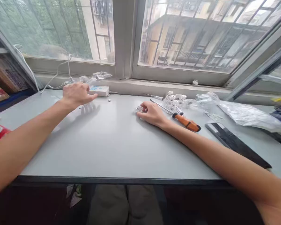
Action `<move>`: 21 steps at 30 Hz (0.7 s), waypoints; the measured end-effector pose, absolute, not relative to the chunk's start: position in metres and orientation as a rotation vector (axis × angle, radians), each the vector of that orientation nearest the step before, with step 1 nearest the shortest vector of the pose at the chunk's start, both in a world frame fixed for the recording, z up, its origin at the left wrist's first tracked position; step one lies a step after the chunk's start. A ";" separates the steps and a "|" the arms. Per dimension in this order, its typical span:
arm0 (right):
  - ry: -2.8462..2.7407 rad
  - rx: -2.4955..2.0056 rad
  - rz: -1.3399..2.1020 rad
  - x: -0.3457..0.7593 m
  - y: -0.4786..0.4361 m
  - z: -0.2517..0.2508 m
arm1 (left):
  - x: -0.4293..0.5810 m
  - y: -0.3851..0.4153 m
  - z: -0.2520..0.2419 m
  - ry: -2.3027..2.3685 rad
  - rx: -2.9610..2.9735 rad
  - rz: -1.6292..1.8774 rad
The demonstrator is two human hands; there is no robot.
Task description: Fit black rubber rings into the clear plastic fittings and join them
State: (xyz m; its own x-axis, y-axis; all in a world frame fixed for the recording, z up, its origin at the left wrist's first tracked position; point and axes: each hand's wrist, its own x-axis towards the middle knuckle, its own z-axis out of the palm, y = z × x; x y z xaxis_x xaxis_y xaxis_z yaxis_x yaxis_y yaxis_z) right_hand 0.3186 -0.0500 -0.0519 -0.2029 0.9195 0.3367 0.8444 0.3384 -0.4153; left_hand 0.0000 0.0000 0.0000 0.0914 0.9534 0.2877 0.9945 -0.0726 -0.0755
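My left hand (76, 93) is above the back left of the table, palm down, its thumb stretched to the right and apart from the fingers. The other fingertips are partly hidden. Just behind the thumb lies a white box with a blue label (100, 90). My right hand (153, 114) rests on the table with its thumb and fingers closed around a clear faceted knob (138, 108). Several similar clear knobs (172, 100) stand behind it. An orange-handled screwdriver (187, 122) lies right of that hand, its shaft reaching behind the fingers.
A small metal ring (109, 100) lies on the white table (112, 147). Clear plastic wrap (100, 75), a white cable (53, 76) and a second screwdriver (154, 96) lie along the window sill. At right are a silvery bag (253, 115) and a black flat strip (239, 145).
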 end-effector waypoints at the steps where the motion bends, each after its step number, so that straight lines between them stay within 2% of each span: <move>1: -2.082 -1.539 0.183 0.318 -0.050 -0.052 | 0.000 0.003 -0.002 -2.005 -2.080 -0.193; 5: -2.069 -1.563 0.193 0.316 -0.050 -0.052 | -0.001 0.010 -0.007 -2.154 -2.025 -0.114; 10: -2.043 -1.607 0.257 0.315 -0.055 -0.048 | -0.001 0.005 -0.002 -2.157 -2.098 -0.223; 18: -2.055 -1.596 0.250 0.313 -0.055 -0.047 | 0.037 -0.017 0.001 -1.999 -2.285 -1.351; 21: -2.054 -1.589 0.263 0.315 -0.054 -0.049 | 0.056 -0.029 -0.008 -2.082 -2.588 -1.509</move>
